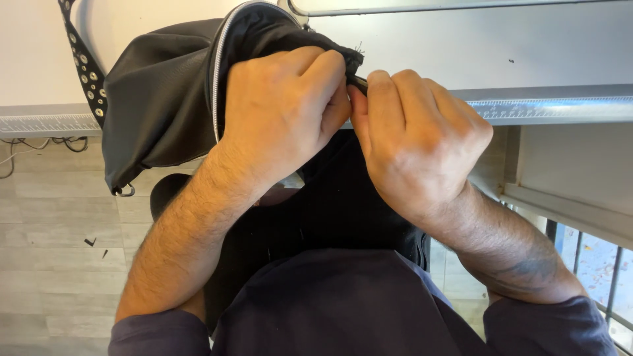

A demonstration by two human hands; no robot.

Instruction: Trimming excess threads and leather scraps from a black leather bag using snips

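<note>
My left hand (283, 112) clenched on black leather bag (158, 99) edge, frame centre; my right hand (415, 138) pinching bag's zipper end beside it; bag spreads upper left over bench (527, 59).

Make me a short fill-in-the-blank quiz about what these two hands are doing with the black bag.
1. Both hands grip a bag whose colour is ____.
2. The left hand and right hand meet at the end of the bag's silver ____.
3. The strap at the upper left is studded with metal ____.
4. The sleeves on both arms are pushed ____.

Missing words: black; zipper; eyelets; up
</note>
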